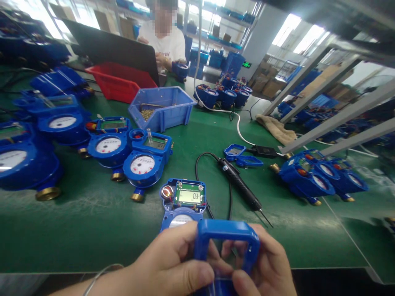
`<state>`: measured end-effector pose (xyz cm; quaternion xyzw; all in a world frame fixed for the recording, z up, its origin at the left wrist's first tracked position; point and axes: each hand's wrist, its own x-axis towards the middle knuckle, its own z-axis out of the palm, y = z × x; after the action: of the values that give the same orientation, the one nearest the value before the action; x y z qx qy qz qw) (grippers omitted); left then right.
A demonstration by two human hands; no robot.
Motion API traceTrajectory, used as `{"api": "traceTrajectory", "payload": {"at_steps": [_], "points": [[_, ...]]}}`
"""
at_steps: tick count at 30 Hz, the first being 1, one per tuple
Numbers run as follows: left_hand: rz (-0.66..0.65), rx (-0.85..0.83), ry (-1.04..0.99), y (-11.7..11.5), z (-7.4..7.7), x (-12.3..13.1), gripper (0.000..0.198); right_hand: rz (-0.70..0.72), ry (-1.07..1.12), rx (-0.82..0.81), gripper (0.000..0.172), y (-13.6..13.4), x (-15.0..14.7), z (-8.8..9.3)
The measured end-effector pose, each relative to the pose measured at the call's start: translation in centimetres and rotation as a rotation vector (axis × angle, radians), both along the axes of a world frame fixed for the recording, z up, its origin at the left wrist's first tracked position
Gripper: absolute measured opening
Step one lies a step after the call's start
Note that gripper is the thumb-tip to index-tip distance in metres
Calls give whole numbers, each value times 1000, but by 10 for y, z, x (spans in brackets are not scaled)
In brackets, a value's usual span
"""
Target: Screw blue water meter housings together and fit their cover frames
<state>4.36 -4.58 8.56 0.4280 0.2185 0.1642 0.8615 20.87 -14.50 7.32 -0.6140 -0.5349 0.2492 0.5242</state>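
My left hand (173, 259) and my right hand (268, 263) both grip a blue meter cover (226, 228) with a clear window, held up near the bench's front edge. The fingers of both hands are behind the window, with the thumbs in front. Just beyond them lies a water meter (189, 197) without its cover. Its circuit board and lit display show, and its dial is partly hidden by my left hand. To its right a black electric screwdriver (240, 185) rests on the green bench, its bit pointing toward the front right.
Several blue meters (143, 164) stand at left, more (317, 176) at right under grey metal bars. Blue cover parts (242, 156) lie behind the screwdriver. A blue bin (169, 115) holds small brass-coloured parts, beside a red bin (114, 82). A person (166, 41) sits opposite, behind a black panel.
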Motion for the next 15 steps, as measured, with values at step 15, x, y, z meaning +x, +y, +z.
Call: {"api": "traceTrajectory", "payload": {"at_steps": [15], "points": [[-25,676,483,29,5,-13,41,545,-505,-121,43,35,22,43]]}}
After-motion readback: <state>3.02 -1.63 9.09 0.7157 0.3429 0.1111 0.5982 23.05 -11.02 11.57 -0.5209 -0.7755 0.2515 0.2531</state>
